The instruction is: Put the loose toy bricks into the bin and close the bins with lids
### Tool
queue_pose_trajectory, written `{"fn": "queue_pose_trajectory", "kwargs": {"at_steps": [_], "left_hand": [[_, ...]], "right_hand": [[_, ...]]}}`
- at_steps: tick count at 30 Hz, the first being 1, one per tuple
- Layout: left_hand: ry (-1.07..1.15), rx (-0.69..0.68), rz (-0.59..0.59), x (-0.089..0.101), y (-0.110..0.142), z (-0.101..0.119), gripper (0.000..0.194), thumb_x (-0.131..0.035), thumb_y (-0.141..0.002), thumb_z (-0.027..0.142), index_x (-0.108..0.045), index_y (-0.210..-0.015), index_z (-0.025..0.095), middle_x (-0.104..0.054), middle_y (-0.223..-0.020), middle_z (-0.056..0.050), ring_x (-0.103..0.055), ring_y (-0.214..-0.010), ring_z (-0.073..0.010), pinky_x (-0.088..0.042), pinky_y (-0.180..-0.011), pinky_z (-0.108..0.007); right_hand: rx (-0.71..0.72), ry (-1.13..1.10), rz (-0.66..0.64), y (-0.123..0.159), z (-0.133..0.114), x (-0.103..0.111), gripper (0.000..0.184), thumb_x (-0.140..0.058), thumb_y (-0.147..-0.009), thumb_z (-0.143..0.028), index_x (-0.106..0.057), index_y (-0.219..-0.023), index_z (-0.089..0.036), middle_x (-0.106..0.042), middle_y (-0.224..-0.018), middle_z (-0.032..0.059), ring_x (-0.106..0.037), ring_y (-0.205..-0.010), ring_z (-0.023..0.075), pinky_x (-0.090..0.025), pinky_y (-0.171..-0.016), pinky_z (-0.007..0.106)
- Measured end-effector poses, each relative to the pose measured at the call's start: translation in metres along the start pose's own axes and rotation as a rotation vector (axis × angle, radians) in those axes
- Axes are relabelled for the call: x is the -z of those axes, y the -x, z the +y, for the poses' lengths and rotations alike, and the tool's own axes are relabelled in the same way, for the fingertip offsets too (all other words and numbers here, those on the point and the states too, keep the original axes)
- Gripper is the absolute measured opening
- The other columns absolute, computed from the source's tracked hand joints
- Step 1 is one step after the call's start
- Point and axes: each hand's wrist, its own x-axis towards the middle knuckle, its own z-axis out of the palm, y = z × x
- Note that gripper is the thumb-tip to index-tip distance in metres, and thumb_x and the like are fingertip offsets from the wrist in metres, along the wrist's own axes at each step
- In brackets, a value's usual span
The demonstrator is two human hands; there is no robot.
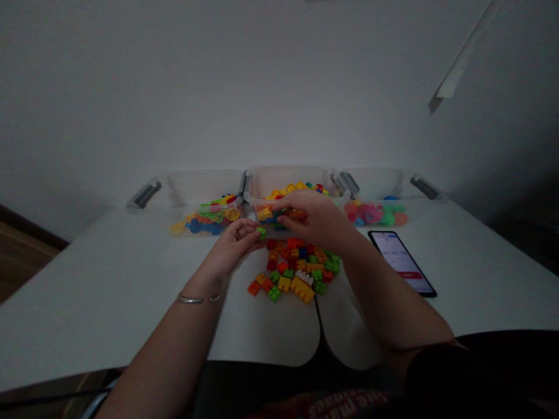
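My left hand (238, 240) is closed in a pinch on a small green toy brick (261, 233), just in front of the middle clear box. At that box (248, 189), my right hand (313, 216) covers part of the front rim, its thumb and forefinger bent and apart. Orange and blue bricks show in the gap between them, and nothing plainly held can be seen. Yellow bricks (288, 189) are heaped inside the box. On the table below both hands lies a loose pile of red, orange, green and yellow bricks (301, 265), with a larger yellow one (302, 289) at its near edge.
To the left stands a clear box (186, 183) with colourful plastic pieces. Another clear box (375, 179) at the right holds round coloured pieces. A phone (402, 263) with a lit screen lies right of my right forearm. A seam with rounded corners splits the white table's front edge (262, 343).
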Motion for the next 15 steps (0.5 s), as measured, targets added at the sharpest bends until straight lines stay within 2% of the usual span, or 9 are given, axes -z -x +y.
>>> {"fn": "queue_pose_trajectory", "kwargs": {"at_steps": [5,11,15], "left_hand": [[0.181,0.105,-0.006,-0.004,0.003,0.007,0.050,-0.085,-0.065,0.012,-0.056,-0.105,0.018,-0.074,-0.090,-0.001,-0.072,-0.074,-0.0116,-0.060,-0.070,-0.022],[0.161,0.086,-0.006,-0.001,0.003,0.010,0.048,-0.087,-0.067,0.018,-0.058,-0.107,0.018,-0.074,-0.088,0.000,-0.071,-0.068,-0.0113,-0.057,-0.060,-0.019],[0.137,0.121,-0.052,0.001,0.003,0.009,0.045,-0.085,-0.071,0.021,-0.060,-0.108,0.018,-0.073,-0.091,-0.001,-0.070,-0.072,-0.0110,-0.057,-0.065,-0.021]], "right_hand": [[0.033,-0.067,-0.125,0.002,0.000,-0.017,0.021,-0.064,-0.089,-0.017,-0.071,-0.109,-0.017,-0.074,-0.113,0.0090,-0.066,-0.109,0.0225,-0.048,-0.099,0.039],[-0.041,-0.060,-0.183,0.002,-0.003,-0.025,0.028,-0.067,-0.086,-0.017,-0.070,-0.114,-0.021,-0.073,-0.116,0.0077,-0.065,-0.111,0.0233,-0.048,-0.100,0.042],[-0.070,-0.031,-0.218,0.003,-0.005,-0.027,0.031,-0.067,-0.087,-0.018,-0.069,-0.118,-0.021,-0.073,-0.117,0.0079,-0.065,-0.112,0.0234,-0.048,-0.100,0.041]]}}
